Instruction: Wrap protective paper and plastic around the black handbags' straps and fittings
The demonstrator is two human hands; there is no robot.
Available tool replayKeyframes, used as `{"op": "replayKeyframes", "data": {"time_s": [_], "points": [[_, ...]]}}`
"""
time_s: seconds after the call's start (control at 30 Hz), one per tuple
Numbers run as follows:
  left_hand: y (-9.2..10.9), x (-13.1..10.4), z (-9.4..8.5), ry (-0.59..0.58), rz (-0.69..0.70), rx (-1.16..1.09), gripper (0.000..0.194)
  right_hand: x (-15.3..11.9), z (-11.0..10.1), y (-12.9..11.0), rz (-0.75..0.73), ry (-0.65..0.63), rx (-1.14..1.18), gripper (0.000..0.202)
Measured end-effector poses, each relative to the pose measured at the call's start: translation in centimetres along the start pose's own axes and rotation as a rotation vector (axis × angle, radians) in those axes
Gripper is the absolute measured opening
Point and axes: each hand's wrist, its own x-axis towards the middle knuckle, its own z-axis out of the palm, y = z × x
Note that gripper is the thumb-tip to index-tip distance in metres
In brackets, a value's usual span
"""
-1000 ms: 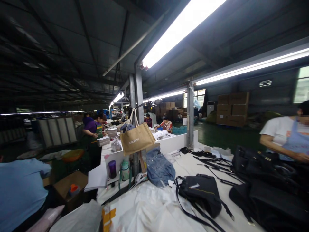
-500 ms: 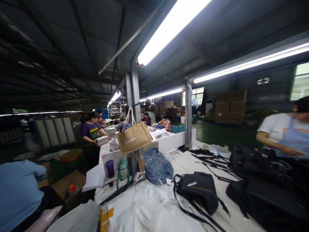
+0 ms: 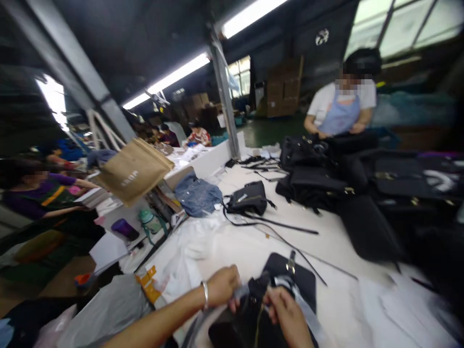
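A black bag (image 3: 268, 309) with a zipper and a metal buckle lies at the bottom centre, with clear plastic at its opening. My left hand (image 3: 223, 286), a bangle on its wrist, is closed at the bag's upper left edge; what its fingers hold is too blurred to make out. To its right, my right hand (image 3: 286, 311) is closed in a pinch on the bag's dark material by the zipper. Further back on the table sits a smaller black bag (image 3: 250, 198) with long straps.
Black bags (image 3: 319, 186) are piled at the right, with a person in an apron behind them. A tan tote (image 3: 136, 169) hangs from a post. Denim cloth (image 3: 198, 194), bottles and white sheeting (image 3: 188, 246) are at the left.
The view has swung right and down. Both my hands and the black bag under them have come into view. The person at the right now appears further left, with more of the bag pile showing.
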Motion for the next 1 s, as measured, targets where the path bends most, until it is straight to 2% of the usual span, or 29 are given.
{"op": "replayKeyframes", "data": {"time_s": [0.07, 0.1, 0.13, 0.2, 0.33, 0.43, 0.57, 0.73, 0.8, 0.9, 1.0], "points": [[0.4, 1.4, -0.4, -0.053, 0.005, 0.276, 0.023, 0.8, -1.7, 0.3, -0.274, 0.218, -0.25, 0.041], [0.8, 2.0, -0.7, -0.094, 0.014, 0.339, 0.023, 1.2, -2.2, 0.4, -0.407, 0.296, -0.361, 0.041], [1.2, 2.5, -0.9, -0.136, 0.017, 0.383, 0.023, 1.7, -2.6, 0.4, -0.506, 0.298, -0.475, 0.039], [2.1, 3.3, -1.1, -0.189, 0.023, 0.437, 0.023, 2.5, -2.8, 0.4, -0.602, 0.216, -0.625, 0.032], [3.0, 4.1, -1.3, -0.23, 0.024, 0.529, 0.025, 3.7, -3.1, 0.8, -0.556, -0.018, -0.636, 0.02], [3.1, 5.2, -1.3, -0.254, 0.007, 0.571, 0.027, 4.6, -4.1, 1.0, -0.479, -0.101, -0.507, 0.017], [3.4, 7.0, -0.8, -0.293, 0.019, 0.618, 0.026, 5.3, -4.3, 0.6, -0.433, -0.033, -0.433, 0.014], [3.0, 8.7, 0.9, -0.331, 0.04, 0.707, 0.022, 5.0, -1.3, 1.0, -0.487, -0.032, -0.452, 0.012], [2.6, 9.0, 1.3, -0.345, 0.035, 0.735, 0.022, 4.9, -1.0, 1.5, -0.481, -0.042, -0.446, 0.013], [2.2, 9.1, 1.4, -0.343, 0.021, 0.747, 0.024, 5.8, -2.4, 2.2, -0.489, 0.043, -0.49, 0.016], [2.4, 9.1, 1.3, -0.339, 0.023, 0.752, 0.025, 7.7, -4.8, 2.6, -0.553, 0.138, -0.688, 0.033]]}}
